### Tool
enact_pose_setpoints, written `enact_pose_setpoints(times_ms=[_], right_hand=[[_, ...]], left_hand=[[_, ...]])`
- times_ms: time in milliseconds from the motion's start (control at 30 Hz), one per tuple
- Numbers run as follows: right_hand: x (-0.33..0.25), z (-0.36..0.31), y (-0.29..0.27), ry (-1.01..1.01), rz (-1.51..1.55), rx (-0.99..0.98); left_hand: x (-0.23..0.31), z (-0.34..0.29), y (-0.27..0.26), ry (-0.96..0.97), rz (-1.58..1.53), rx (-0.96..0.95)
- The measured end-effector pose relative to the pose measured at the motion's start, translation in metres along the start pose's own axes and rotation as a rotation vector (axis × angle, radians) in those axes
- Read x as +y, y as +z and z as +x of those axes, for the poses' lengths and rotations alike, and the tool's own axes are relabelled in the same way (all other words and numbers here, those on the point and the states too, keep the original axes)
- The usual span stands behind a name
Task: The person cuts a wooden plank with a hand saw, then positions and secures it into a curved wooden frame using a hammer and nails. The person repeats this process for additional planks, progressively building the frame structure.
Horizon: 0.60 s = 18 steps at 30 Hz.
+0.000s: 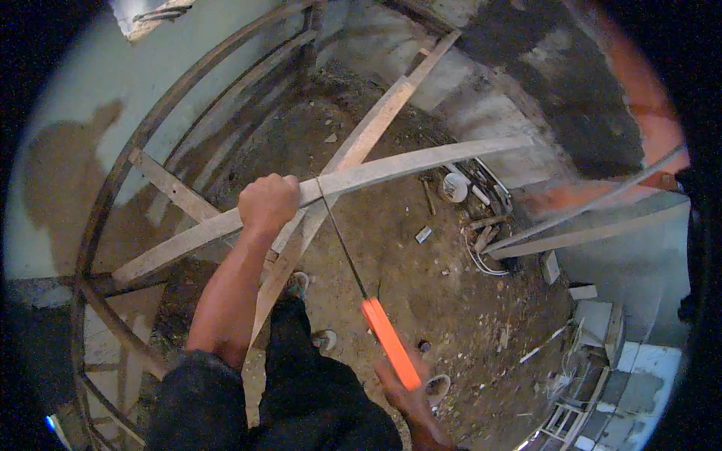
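Observation:
A long pale wooden beam [421,159] runs from the lower left to the upper right, lying across another plank [376,120] that slants away from me. My left hand [269,204] is closed over the beam just left of where the planks cross. Right beside it, the thin blade of a handsaw [342,240] meets the beam, seen almost edge-on. The saw's orange handle [391,342] points down toward me, and my right hand [402,379] is wrapped round its near end, slightly blurred and partly hidden behind it. How deep the blade sits in the wood cannot be made out.
A dark wooden frame [143,135] stands on the left by the wall. On the dirt floor [421,278] lie a white bucket [453,188], a hammer [429,197] and scattered debris. More timber [594,234] leans at the right. My sandalled feet [323,340] are below the beam.

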State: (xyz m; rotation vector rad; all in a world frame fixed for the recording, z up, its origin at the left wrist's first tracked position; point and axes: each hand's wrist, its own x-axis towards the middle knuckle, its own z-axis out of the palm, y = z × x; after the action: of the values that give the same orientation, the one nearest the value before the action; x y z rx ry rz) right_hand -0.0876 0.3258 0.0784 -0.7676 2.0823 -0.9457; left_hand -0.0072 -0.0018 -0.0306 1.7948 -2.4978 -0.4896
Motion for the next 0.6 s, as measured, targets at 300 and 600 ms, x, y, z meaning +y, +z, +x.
enact_pose_setpoints(times_ms=[300,600], right_hand=[[0.053,0.164,0.087,-0.249,0.041,0.02],[0.007,0.105,0.067,-0.195,0.144,0.068]], left_hand=[[-0.004,-0.002,0.0,0.144,0.133,0.049],[0.001,0.004,-0.007,-0.029,-0.018,-0.044]])
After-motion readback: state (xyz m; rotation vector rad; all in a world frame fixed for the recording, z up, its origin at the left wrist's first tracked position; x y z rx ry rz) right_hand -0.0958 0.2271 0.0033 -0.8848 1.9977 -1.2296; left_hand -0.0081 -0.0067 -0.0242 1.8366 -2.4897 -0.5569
